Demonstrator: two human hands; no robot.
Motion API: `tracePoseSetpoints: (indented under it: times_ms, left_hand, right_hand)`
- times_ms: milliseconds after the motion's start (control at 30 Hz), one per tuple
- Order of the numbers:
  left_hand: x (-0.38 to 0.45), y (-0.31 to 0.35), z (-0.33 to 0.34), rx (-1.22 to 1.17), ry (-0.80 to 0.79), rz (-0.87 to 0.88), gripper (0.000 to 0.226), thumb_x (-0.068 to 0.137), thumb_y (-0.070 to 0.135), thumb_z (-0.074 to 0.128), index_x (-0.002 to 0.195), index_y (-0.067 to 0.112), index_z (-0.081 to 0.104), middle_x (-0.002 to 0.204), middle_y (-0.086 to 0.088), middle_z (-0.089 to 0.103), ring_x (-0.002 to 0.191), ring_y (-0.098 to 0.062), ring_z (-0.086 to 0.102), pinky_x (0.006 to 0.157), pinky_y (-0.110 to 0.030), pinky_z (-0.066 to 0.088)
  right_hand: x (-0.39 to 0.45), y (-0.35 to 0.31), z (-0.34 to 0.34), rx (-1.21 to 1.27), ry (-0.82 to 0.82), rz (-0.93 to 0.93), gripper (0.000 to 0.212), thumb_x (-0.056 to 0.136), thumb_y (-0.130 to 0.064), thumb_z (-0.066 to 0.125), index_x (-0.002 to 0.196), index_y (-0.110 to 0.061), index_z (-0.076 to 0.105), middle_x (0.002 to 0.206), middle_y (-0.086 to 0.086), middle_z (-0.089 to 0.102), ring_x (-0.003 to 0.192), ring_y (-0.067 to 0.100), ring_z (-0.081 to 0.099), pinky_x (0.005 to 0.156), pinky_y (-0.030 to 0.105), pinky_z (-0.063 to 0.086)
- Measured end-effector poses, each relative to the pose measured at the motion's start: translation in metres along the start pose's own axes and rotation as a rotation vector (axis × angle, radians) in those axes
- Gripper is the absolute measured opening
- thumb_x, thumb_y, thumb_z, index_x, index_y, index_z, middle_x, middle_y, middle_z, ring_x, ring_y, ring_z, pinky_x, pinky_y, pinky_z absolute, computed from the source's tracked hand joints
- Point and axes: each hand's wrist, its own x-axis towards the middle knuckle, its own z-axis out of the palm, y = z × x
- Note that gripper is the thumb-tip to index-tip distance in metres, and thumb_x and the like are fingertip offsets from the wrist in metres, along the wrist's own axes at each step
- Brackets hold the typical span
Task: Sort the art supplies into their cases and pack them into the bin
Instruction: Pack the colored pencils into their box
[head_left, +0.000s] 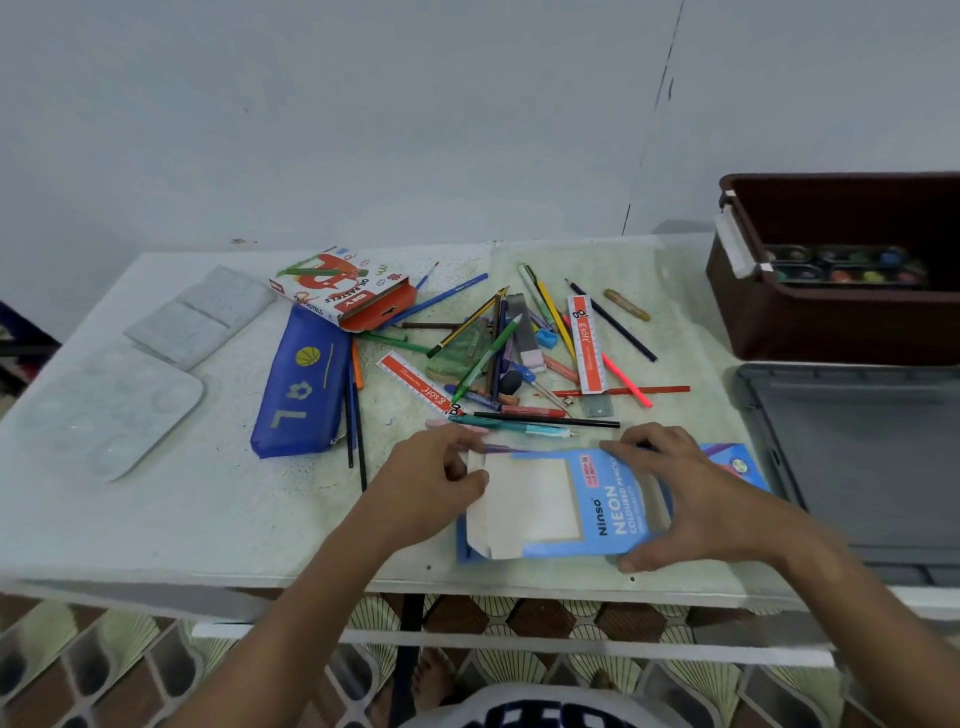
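A blue "Neon coloured pencils" box (613, 512) lies flat near the table's front edge, its white end flap folded open to the left. My left hand (436, 475) pinches that flap at the box's left end. My right hand (680, 493) spans the box's right part, thumb at the near edge and fingers at the far edge. A heap of loose pencils, pens and rulers (509, 353) lies just beyond. A blue pencil pouch (301, 384) and a red-and-white oil pastels box (348, 291) sit to the left. The brown bin (810, 322) stands at the right with a paint set (847, 267) inside.
A clear paint palette (104, 410) and a flat grey case (202, 314) lie at the far left of the white table (208, 519). A dark grey lid (862, 457) lies at the right, in front of the bin. A wall stands close behind.
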Motion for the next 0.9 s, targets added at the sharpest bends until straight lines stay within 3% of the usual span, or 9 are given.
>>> tracePoseSetpoints:
  times_ms: [100, 200, 333, 433, 467, 533, 633, 767, 900]
  left_hand:
    - [-0.005, -0.005, 0.001, 0.006, -0.032, -0.069, 0.013, 0.085, 0.016, 0.064, 0.093, 0.025, 0.061, 0.047, 0.012, 0.047, 0.044, -0.001, 0.043, 0.050, -0.015, 0.034]
    - [-0.004, -0.012, 0.010, 0.074, -0.063, -0.128, 0.015, 0.088, 0.023, 0.062, 0.101, 0.027, 0.058, 0.060, 0.009, 0.047, 0.051, -0.003, 0.044, 0.047, -0.013, 0.031]
    - [0.003, -0.014, 0.018, 0.122, 0.061, -0.110, 0.029, 0.093, 0.028, 0.059, 0.121, 0.028, 0.050, 0.074, 0.010, 0.050, 0.061, -0.001, 0.049, 0.050, -0.012, 0.034]
    - [0.012, -0.014, 0.024, 0.191, 0.187, -0.059, 0.036, 0.095, 0.027, 0.056, 0.130, 0.025, 0.047, 0.070, 0.009, 0.051, 0.061, -0.005, 0.053, 0.055, -0.022, 0.039]
    - [0.015, -0.015, 0.025, 0.200, 0.214, -0.039, 0.036, 0.095, 0.028, 0.055, 0.131, 0.022, 0.047, 0.074, 0.008, 0.053, 0.066, -0.008, 0.055, 0.059, -0.024, 0.040]
    - [0.018, -0.018, 0.028, 0.233, 0.231, 0.001, 0.034, 0.096, 0.031, 0.051, 0.128, 0.020, 0.049, 0.102, 0.003, 0.061, 0.092, -0.014, 0.059, 0.073, -0.024, 0.044]
    - [0.016, -0.023, 0.031, 0.293, 0.214, 0.049, 0.034, 0.098, 0.032, 0.046, 0.129, 0.018, 0.050, 0.128, 0.001, 0.052, 0.112, -0.016, 0.052, 0.086, -0.024, 0.043]
    - [0.022, -0.017, 0.018, 0.226, 0.221, 0.025, 0.032, 0.096, 0.039, 0.050, 0.120, 0.020, 0.056, 0.108, 0.001, 0.049, 0.086, -0.010, 0.050, 0.072, -0.020, 0.037]
    - [0.054, -0.001, -0.004, 0.227, 0.258, 0.059, 0.032, 0.095, 0.035, 0.053, 0.122, 0.016, 0.057, 0.109, -0.001, 0.047, 0.088, -0.012, 0.050, 0.076, -0.023, 0.039]
  right_hand:
    - [-0.003, -0.008, 0.003, -0.019, -0.046, -0.035, 0.117, 0.050, -0.069, 0.078, 0.147, -0.035, 0.023, 0.126, -0.023, 0.022, 0.124, -0.006, 0.019, 0.110, 0.022, 0.023]
    - [0.005, -0.010, 0.011, -0.080, -0.037, -0.037, 0.116, 0.052, -0.068, 0.078, 0.148, -0.034, 0.021, 0.126, -0.021, 0.018, 0.124, -0.003, 0.015, 0.107, 0.022, 0.022]
    - [0.017, -0.005, 0.015, -0.052, 0.016, -0.033, 0.117, 0.051, -0.073, 0.075, 0.148, -0.035, 0.021, 0.128, -0.021, 0.015, 0.125, -0.002, 0.012, 0.111, 0.030, 0.024]
    - [0.023, -0.001, 0.017, -0.062, 0.063, -0.029, 0.117, 0.053, -0.081, 0.067, 0.149, -0.036, 0.018, 0.133, -0.021, 0.015, 0.127, -0.003, 0.010, 0.112, 0.033, 0.025]
    - [0.025, 0.001, 0.018, -0.074, 0.073, -0.030, 0.116, 0.054, -0.083, 0.064, 0.149, -0.035, 0.017, 0.135, -0.021, 0.014, 0.127, -0.003, 0.009, 0.112, 0.032, 0.023]
    - [0.027, 0.002, 0.018, -0.089, 0.076, -0.036, 0.116, 0.054, -0.085, 0.060, 0.149, -0.035, 0.016, 0.136, -0.021, 0.014, 0.126, -0.004, 0.008, 0.111, 0.028, 0.021]
    - [0.028, 0.002, 0.017, -0.045, 0.104, -0.049, 0.105, 0.061, -0.085, 0.054, 0.147, -0.034, 0.024, 0.132, -0.020, 0.020, 0.124, -0.006, 0.013, 0.106, 0.023, 0.021]
    - [0.032, 0.003, 0.004, 0.031, 0.300, -0.048, 0.060, 0.082, -0.051, 0.064, 0.134, -0.024, 0.053, 0.125, -0.014, 0.044, 0.117, -0.001, 0.036, 0.101, 0.022, 0.035]
    - [0.051, 0.001, -0.026, 0.065, 0.490, 0.001, 0.028, 0.089, -0.022, 0.064, 0.117, -0.017, 0.066, 0.103, -0.002, 0.062, 0.088, 0.008, 0.057, 0.079, 0.020, 0.046]
